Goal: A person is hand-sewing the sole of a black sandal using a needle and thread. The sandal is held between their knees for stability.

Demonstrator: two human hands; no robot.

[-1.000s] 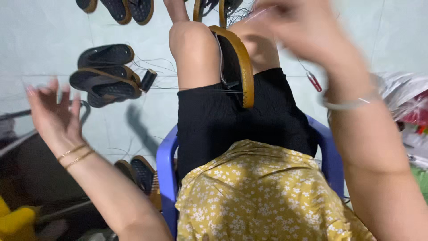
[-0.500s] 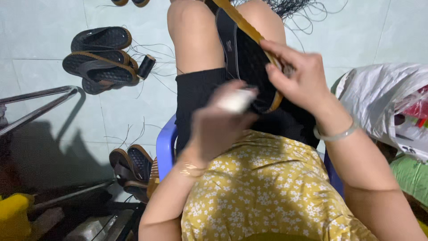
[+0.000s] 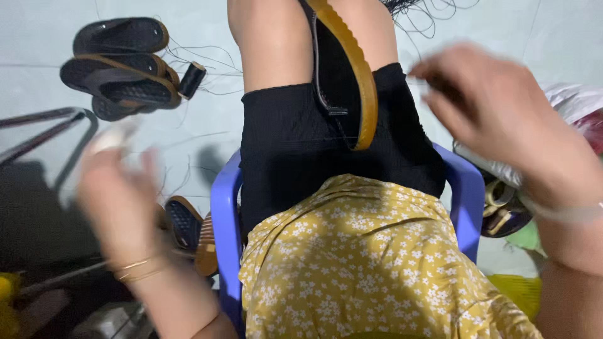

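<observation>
Head view looks down on a black sandal sole with a tan rubber rim (image 3: 342, 75), lying between the thighs on a black-shorted lap. Left hand (image 3: 119, 201) is raised off to the side, blurred, fingers spread open. Right hand (image 3: 496, 113) hovers beside the sole, fingers pinched; what they grip cannot be told. White plastic bag (image 3: 575, 103) holds something red.

Even, soft light; both hands motion-blurred, lap and floor sharp.
</observation>
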